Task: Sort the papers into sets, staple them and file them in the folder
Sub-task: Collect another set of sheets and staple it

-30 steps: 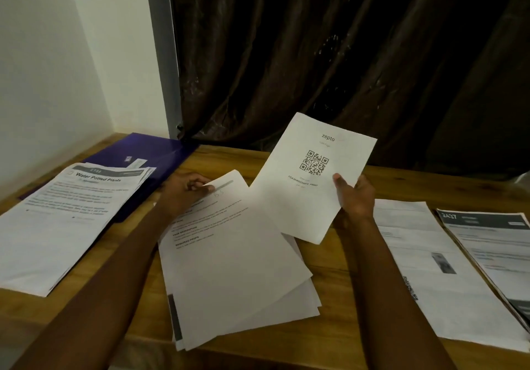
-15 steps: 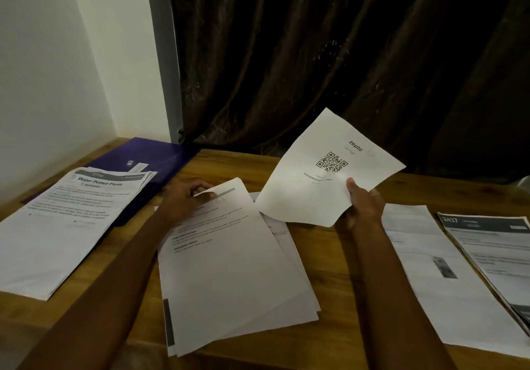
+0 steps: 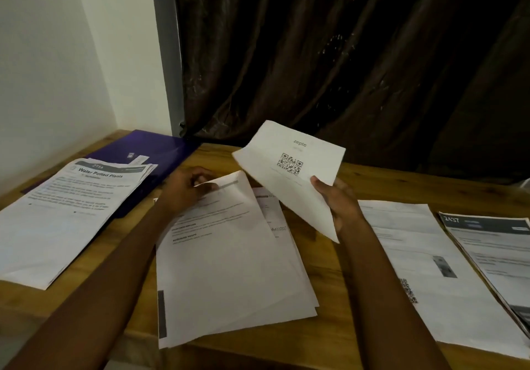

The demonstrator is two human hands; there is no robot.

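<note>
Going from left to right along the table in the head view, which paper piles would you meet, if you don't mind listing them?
Water Potted Plants pile → middle pile → QR-code sheet pile → dark-header 2437 pile.

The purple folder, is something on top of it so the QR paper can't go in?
Yes. The Water Potted Plants stack lies over the near part of the purple folder, which is closed. The right hand holds the QR paper up.

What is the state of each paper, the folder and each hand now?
White QR-code sheet: lifted, tilted, held by right hand.
Middle loose white paper pile: flat, fanned; left hand pinches its top sheet's corner.
Purple plastic folder: closed, partly under the "Water Potted Plants" stack.
</note>
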